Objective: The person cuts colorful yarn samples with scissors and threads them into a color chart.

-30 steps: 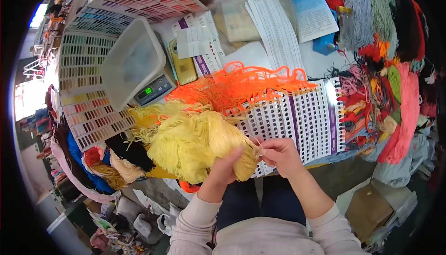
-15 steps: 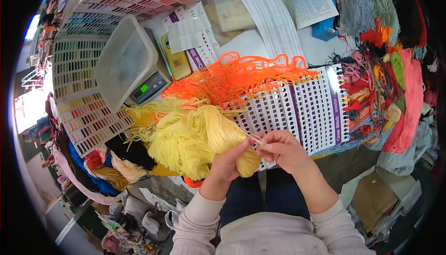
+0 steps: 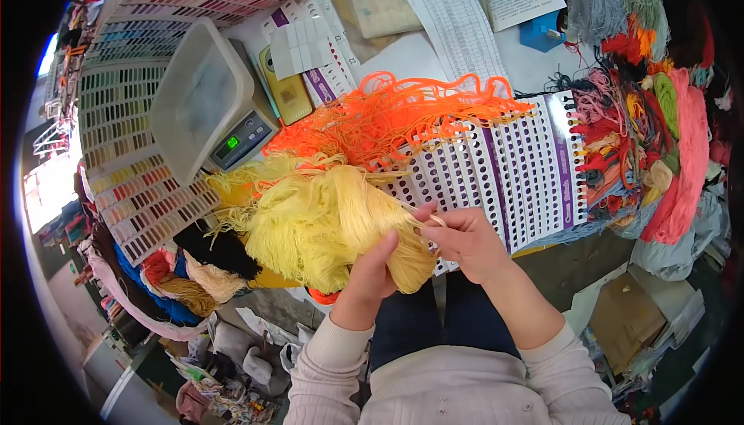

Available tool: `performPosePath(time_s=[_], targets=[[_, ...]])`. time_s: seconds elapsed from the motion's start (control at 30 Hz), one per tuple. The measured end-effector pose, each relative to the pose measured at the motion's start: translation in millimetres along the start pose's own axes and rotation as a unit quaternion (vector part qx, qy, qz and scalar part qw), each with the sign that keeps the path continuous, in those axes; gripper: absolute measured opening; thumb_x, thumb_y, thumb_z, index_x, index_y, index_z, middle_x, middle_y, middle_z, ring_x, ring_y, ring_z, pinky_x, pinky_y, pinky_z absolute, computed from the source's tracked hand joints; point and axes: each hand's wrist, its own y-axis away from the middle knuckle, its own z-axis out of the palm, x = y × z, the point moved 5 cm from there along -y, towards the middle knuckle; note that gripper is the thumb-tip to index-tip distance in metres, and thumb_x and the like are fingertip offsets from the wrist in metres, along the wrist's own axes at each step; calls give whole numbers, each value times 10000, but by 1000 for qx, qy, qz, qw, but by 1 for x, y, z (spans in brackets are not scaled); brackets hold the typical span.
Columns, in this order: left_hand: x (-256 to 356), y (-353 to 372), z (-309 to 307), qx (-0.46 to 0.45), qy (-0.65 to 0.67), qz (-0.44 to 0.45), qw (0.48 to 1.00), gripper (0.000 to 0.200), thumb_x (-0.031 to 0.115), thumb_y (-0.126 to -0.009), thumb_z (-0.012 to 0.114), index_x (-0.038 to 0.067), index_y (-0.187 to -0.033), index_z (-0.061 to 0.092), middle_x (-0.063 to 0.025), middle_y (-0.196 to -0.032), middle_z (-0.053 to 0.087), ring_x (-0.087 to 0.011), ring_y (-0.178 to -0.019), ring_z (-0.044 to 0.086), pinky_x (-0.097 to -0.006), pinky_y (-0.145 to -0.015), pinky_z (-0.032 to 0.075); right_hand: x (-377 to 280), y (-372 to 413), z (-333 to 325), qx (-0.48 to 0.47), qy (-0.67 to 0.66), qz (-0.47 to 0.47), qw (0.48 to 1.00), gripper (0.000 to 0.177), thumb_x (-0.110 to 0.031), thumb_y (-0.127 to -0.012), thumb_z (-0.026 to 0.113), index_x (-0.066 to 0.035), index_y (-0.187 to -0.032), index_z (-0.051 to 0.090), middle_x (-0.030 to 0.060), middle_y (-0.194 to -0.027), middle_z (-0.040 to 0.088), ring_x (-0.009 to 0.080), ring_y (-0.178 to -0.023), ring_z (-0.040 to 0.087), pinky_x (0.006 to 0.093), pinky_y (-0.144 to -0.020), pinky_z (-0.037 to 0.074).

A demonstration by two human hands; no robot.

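A pale yellow thread skein [image 3: 364, 204] hangs over the table's front edge, lying against a brighter yellow heap of thread [image 3: 294, 231]. My left hand [image 3: 372, 274] is closed around the skein's lower part, thumb on top. At the skein's right side, my right hand [image 3: 465, 245] pinches a few of its strands between thumb and fingers. Those strands run from the fingertips back to the skein. Behind the yellow thread lies a tangle of neon orange thread [image 3: 387, 119]. It partly covers a white card with rows of punched holes [image 3: 523, 165].
At the left, a white plastic bin [image 3: 209, 92] sits on a digital scale [image 3: 242, 142] beside a thread colour chart [image 3: 120, 115]. A phone [image 3: 288, 92] and printed sheets [image 3: 446, 18] lie behind. Coloured thread bundles [image 3: 620, 142] crowd the right side.
My right hand has shifted slightly up and left along the strands. The left hand stays on the skein, its thumb a little more raised. The view has moved slightly.
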Motion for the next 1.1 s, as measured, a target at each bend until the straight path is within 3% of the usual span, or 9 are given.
performPosePath(time_s=[0.1, 0.27, 0.37, 0.57, 0.67, 0.87, 0.97, 1.07, 1.1], targets=[[-2, 0, -5, 73, -91, 3, 993, 354, 140, -835, 411, -28, -1146, 391, -138, -1163, 430, -214, -1048, 435, -337, -872, 365, 3, -1, -3, -20, -11, -12, 1000, 103, -67, -758, 540, 20, -756, 595, -33, -554, 454, 4, -454, 338, 171, -407, 222], [-4, -3, -4, 97, -44, 10, 994, 305, 115, -833, 422, -20, -1107, 420, -126, -1100, 475, -197, -1003, 470, -319, -855, 382, -1, -2, -3, -5, -51, -5, 999, 135, -49, -749, 536, 31, -831, 608, -11, -576, 476, 13, -430, 299, 175, -398, 207], [-4, -3, -7, 112, -31, 9, 993, 300, 127, -833, 428, -19, -1095, 427, -118, -1076, 487, -186, -986, 480, -309, -843, 390, 0, -4, -5, 2, -57, 13, 998, 159, -28, -715, 546, 63, -836, 595, 34, -684, 551, 29, -415, 309, 176, -406, 235], [-3, -5, -4, 113, -49, 20, 992, 267, 105, -818, 462, -16, -1056, 458, -105, -1015, 517, -173, -932, 505, -300, -806, 406, 4, -6, -8, -5, 11, -6, 1000, 144, -33, -740, 552, 14, -863, 609, -12, -716, 554, 0, -483, 355, 157, -410, 245], [-2, -8, -2, 120, -51, 16, 991, 244, 85, -801, 493, -12, -1025, 477, -95, -980, 532, -166, -898, 519, -291, -787, 415, -3, -4, -7, -5, 44, -12, 999, 119, -26, -735, 560, 9, -835, 615, -21, -707, 549, -4, -510, 374, 150, -421, 261], [-3, -10, -9, 166, -50, 17, 985, 222, 71, -797, 502, -5, -1005, 479, -89, -961, 538, -165, -869, 531, -280, -768, 427, 0, -7, -12, 18, 34, -11, 999, 87, -32, -712, 587, 9, -785, 613, -33, -523, 476, 14, -432, 358, 160, -389, 248], [-2, -11, -13, 178, -60, 34, 982, 218, 98, -811, 486, -2, -1004, 473, -86, -944, 538, -166, -853, 535, -294, -758, 436, 2, -8, -17, -3, -3, -18, 1000, 78, -18, -714, 575, 12, -775, 614, 0, -628, 504, 27, -464, 384, 164, -391, 267], [-1, -13, -11, 146, 8, 29, 989, 212, 116, -809, 485, 12, -992, 470, -70, -869, 541, -156, -803, 537, -305, -760, 437, -2, -6, -20, 56, 50, -200, 977, 63, 5, -745, 521, 18, -760, 580, 44, -820, 507, 28, -571, 434, 163, -427, 309], [1, -13, -10, 129, 44, 24, 990, 208, 118, -804, 487, 18, -985, 471, -63, -836, 543, -151, -782, 537, -308, -764, 436, -4, -6, -21, 39, -20, -215, 976, 60, 10, -749, 512, 11, -765, 570, 57, -845, 497, 36, -579, 439, 167, -426, 323]])
